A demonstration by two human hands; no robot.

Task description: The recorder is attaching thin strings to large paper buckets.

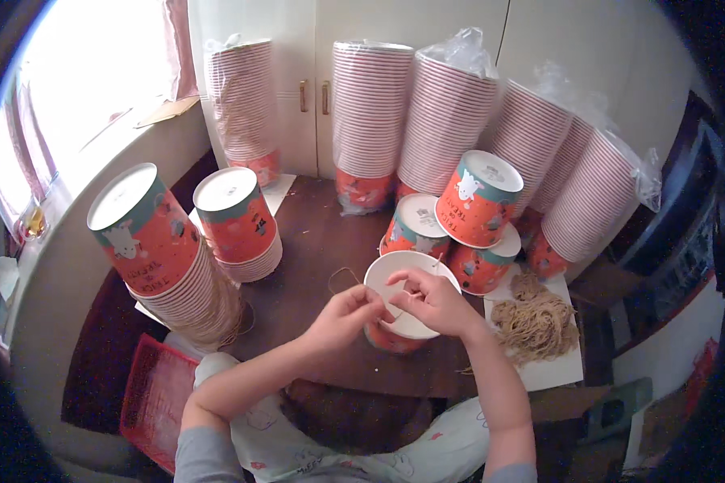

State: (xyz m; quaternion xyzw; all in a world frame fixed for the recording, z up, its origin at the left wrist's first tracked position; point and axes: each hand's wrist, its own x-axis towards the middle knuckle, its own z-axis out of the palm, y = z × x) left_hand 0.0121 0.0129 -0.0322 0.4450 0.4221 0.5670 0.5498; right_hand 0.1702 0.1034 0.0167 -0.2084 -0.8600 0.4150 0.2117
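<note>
Just in front of me on the dark table stands a paper bucket [401, 266], open end up, white inside and orange outside. Over its near rim, my left hand [348, 317] is closed in a pinch on thin brown twine [343, 275], which loops out beyond the fingers. My right hand [437, 303] is above the bucket's opening, its fingers curled and pinching close to the left fingertips. A fine strand seems to run between the two hands, though the fingers partly hide it. A short bit of twine also shows at the bucket's far right rim.
Upside-down orange buckets [480, 197] are piled behind the bucket. Nested stacks [163, 253] stand at left, one draped with twine. Tall plastic-wrapped stacks [370, 113] line the back by a cabinet. A heap of twine [537, 326] lies at right on white card. A red basket [155, 394] is lower left.
</note>
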